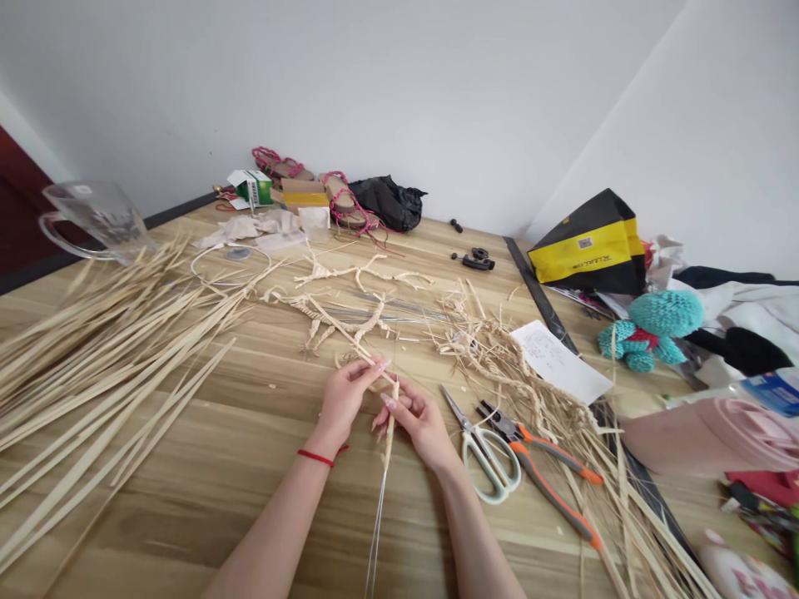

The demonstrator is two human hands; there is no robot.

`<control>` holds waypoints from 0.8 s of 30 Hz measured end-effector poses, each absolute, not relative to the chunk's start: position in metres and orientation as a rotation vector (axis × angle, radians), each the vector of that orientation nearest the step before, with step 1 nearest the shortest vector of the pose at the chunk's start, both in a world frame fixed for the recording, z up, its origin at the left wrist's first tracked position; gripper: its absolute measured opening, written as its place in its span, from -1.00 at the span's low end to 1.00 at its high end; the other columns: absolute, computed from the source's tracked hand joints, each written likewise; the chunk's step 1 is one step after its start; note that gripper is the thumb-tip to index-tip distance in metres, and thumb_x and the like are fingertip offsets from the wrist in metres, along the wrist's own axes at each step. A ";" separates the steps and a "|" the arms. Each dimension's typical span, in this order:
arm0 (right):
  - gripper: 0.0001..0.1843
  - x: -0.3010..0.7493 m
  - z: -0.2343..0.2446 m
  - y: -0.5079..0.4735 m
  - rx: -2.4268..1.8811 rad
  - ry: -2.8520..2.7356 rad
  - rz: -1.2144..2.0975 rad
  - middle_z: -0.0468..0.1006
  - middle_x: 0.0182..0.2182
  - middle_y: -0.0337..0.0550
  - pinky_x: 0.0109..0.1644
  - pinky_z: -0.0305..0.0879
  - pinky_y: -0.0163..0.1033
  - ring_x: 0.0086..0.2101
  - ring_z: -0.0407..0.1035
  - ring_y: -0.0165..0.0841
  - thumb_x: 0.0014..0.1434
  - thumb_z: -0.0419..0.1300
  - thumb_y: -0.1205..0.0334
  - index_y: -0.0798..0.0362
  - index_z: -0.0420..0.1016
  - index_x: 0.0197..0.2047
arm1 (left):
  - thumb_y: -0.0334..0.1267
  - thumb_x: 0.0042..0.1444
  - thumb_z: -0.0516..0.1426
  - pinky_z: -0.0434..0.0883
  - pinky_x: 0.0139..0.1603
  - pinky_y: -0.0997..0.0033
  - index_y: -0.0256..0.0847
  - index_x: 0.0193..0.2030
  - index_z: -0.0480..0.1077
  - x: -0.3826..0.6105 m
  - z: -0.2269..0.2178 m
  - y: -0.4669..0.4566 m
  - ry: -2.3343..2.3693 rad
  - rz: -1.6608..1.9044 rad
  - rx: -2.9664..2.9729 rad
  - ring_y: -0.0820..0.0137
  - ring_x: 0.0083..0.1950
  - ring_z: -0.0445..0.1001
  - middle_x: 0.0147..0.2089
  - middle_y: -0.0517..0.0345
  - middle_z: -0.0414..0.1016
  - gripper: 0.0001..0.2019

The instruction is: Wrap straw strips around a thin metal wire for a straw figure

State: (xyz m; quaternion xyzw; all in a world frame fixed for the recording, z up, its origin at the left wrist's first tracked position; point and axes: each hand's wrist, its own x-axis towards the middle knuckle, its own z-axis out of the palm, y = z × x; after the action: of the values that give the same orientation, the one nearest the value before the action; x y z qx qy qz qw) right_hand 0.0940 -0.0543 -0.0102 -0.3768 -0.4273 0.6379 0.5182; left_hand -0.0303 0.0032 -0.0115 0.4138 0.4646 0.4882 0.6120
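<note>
Near the middle of the table, my left hand (347, 394) pinches a long pale straw strip (340, 327) that runs up and away to the left. My right hand (417, 416) is closed on a straw-wrapped wire stem (389, 441), held upright close to the left fingertips. Bare wires (376, 532) stick out of the stem's lower end towards me. The strip meets the stem's top between both hands, where the fingers partly hide it. Beyond the hands lie wrapped, branched straw pieces (374, 314). Scissors (488, 462) with pale green handles lie right of my right hand.
Pliers (553, 482) with orange-grey handles lie beside the scissors. Loose straw strips (125, 358) cover the left side, and a straw bundle (499, 358) spreads on the right by a written paper (555, 358). A glass mug (93, 218) stands at the far left.
</note>
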 end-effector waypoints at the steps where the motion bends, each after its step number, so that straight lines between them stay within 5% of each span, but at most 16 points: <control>1: -0.39 0.094 -0.010 -0.054 -0.905 -1.028 1.530 0.55 -0.52 -0.21 -0.38 0.36 -0.24 -0.53 0.42 -0.38 0.10 0.20 0.13 0.12 0.18 0.19 | -0.14 -0.16 0.28 0.34 -0.06 0.32 -0.26 -0.31 0.50 -0.030 -0.012 0.004 1.074 1.127 0.941 0.22 -0.05 0.46 -0.15 -0.01 0.56 -0.72; 24: -0.32 0.093 -0.011 -0.054 -0.900 -1.033 1.545 0.55 -0.53 -0.23 -0.39 0.34 -0.22 -0.54 0.43 -0.37 0.07 0.24 0.11 0.11 0.11 0.20 | -0.15 -0.16 0.27 0.39 -0.18 0.37 -0.29 -0.27 0.47 -0.029 -0.008 0.004 1.135 1.105 1.022 0.25 -0.16 0.50 -0.22 0.00 0.57 -0.69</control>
State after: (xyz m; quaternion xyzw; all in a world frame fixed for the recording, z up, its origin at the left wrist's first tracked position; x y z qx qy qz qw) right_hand 0.0926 -0.0540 -0.0113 -0.3742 -0.4295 0.6424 0.5126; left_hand -0.0290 0.0041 -0.0085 0.4388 0.4871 0.4744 0.5876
